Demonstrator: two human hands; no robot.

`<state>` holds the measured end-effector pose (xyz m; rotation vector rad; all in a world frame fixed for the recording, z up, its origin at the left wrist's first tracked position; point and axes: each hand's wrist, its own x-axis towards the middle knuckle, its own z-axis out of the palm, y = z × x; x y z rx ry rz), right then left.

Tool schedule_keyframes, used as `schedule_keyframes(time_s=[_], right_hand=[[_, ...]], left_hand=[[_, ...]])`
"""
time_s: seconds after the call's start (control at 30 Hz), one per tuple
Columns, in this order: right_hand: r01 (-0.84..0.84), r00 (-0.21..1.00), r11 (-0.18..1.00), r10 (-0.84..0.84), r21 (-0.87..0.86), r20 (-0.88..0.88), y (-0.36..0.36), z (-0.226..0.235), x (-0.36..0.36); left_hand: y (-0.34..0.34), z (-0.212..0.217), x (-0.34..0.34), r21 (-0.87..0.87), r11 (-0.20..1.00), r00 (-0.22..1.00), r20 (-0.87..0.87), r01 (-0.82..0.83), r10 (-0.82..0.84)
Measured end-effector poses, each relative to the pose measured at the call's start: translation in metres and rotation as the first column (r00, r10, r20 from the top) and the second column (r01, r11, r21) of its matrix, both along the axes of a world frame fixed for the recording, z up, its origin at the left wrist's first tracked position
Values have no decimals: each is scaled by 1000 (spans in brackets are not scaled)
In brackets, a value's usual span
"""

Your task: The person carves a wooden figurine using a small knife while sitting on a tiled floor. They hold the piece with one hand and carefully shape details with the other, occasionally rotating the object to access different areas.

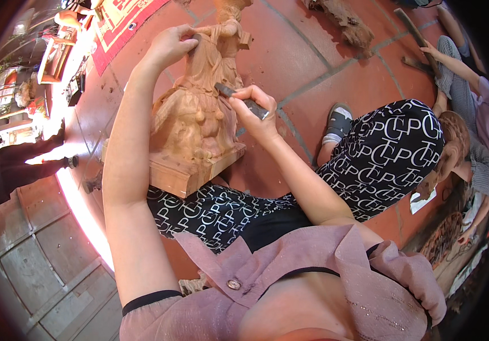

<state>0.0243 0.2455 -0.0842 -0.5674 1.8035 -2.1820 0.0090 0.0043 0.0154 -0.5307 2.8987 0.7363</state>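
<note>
A carved wooden statue (190,122) of a draped figure stands on a square wooden base in front of me, its top cut by the picture's upper edge. My left hand (171,46) grips the upper part of the carving from the left, fingertips bent against it. In my right hand (257,111) is a dark grey strip (224,89) that looks like folded sandpaper. Its front end reaches the figure's right side at waist height, and the rest runs back under my fingers. Whether it touches the wood I cannot tell.
Red floor tiles (295,62) surround the statue; my bent leg (381,153) lies to its right. A rough piece of wood (344,25) is at the far right. Beyond it a person (471,85) holds a long piece of wood (417,37). A red mat (122,31) lies far left.
</note>
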Motion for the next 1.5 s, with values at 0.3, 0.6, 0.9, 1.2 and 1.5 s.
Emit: schedule_keyframes(time_s=[0.3,0.6,0.9,1.2,1.5], right_hand=[[9,999,1000,-10,-18,-46,-3,1,-4],[3,999,1000,-4,-27,-37,-5,3,-7],[-5,999,1000,5,-11,-49,-6,5,-7],[6,1000,1000,-6,-3,-26,-7,7,-7],[4,1000,1000,-5,-18,-19,-9,1,-8]], left_hand=[[3,5,0,4,1000,1000,1,24,-24],[2,3,-2,-7,1000,1000,3,18,-18],[-1,3,-2,-12,999,999,9,39,-39],[3,6,-4,-59,998,999,0,34,-34],[2,3,-3,-76,997,1000,-4,30,-31]])
